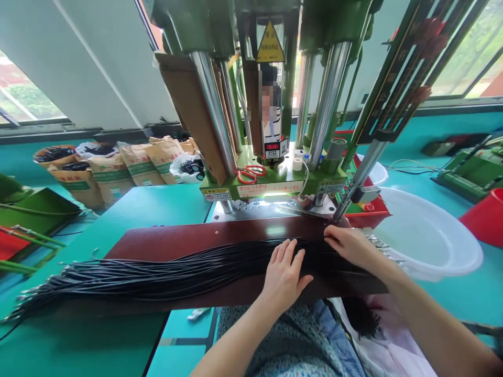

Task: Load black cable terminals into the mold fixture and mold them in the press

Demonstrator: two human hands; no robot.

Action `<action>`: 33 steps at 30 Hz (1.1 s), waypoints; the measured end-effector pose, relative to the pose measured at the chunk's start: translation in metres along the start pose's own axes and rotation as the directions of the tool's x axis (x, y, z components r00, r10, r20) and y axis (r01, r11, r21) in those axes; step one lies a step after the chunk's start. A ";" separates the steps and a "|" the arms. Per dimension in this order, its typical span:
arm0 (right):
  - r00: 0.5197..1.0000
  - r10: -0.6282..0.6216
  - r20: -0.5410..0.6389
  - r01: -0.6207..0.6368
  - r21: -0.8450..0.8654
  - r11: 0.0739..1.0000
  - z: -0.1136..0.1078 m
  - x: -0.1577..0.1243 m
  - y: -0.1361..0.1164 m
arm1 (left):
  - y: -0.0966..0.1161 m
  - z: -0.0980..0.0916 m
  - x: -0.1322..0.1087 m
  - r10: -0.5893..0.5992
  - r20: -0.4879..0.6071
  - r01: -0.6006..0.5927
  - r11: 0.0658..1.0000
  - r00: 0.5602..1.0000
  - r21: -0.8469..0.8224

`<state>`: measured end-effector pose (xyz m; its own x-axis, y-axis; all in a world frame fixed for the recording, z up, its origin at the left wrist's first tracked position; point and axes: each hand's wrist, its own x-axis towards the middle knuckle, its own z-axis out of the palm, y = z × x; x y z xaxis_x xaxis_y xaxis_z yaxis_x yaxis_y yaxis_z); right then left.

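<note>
A long bundle of black cables (168, 272) with metal ends lies lengthwise across a dark red-brown board (157, 243). My left hand (283, 275) rests flat on top of the bundle, fingers stretched out and thumb apart. At the bundle's back edge, further right, my right hand (349, 246) has its fingers bent and pressed together. What sits between those fingertips is too small to make out. Just behind the board stands a green press (251, 183) with steel columns and a lit metal bed (243, 209).
Red-handled scissors (250, 174) lie on the press ledge. To the right are a large white tub (428, 235) and a red bin (365, 209). Paper sacks (104, 175) stand at the back left. Another person is visible behind the press.
</note>
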<state>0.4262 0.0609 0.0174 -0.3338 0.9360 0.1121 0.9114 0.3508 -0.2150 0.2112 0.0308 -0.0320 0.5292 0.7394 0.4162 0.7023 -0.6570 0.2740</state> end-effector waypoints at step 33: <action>0.982 -0.175 0.065 0.186 -0.422 0.887 -0.005 0.049 -0.009 | 0.010 0.030 0.023 -0.130 -0.022 0.132 0.986 0.991 0.100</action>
<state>0.4027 0.1030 0.0296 -0.5033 0.8599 0.0845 0.8479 0.4727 0.2400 0.2449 0.0457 -0.0457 0.4226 0.8151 0.3961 0.8101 -0.5358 0.2382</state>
